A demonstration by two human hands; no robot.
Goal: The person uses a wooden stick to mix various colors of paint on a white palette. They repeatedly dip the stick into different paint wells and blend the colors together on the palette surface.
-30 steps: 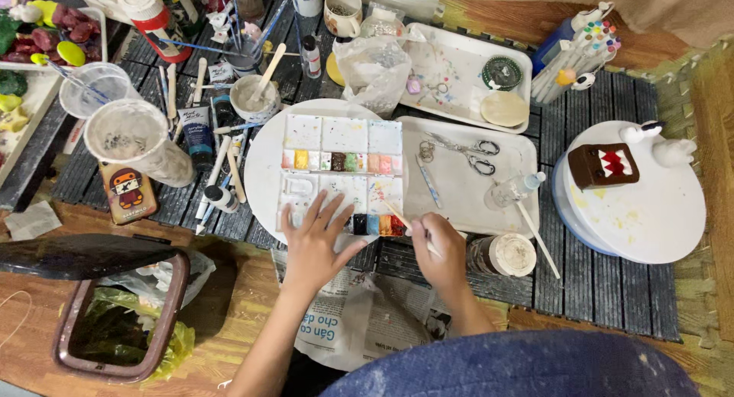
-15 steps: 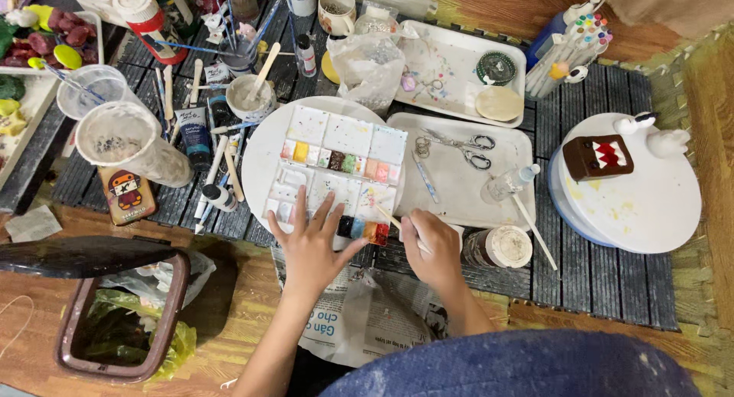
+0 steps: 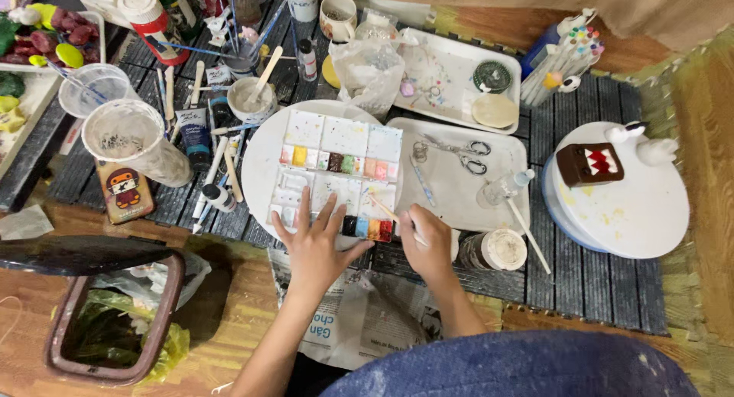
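Surface: dark slatted mat (image 3: 589, 290) over a wooden floor, crowded with paint supplies.
Left hand (image 3: 317, 240): fingers spread flat, pressing the near edge of the paint palette (image 3: 336, 175).
Right hand (image 3: 427, 240): closed around a thin paintbrush (image 3: 386, 211).
Paintbrush: slants up-left from the right hand, tip over the palette's coloured wells, just right of the left hand.
Beyond the right hand: scissors (image 3: 462, 152) on a white tray (image 3: 505, 213).

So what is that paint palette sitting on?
The paint palette rests on a round white plate, whose rim shows on the left. The left hand covers the palette's near edge, so that stretch of plate is hidden.
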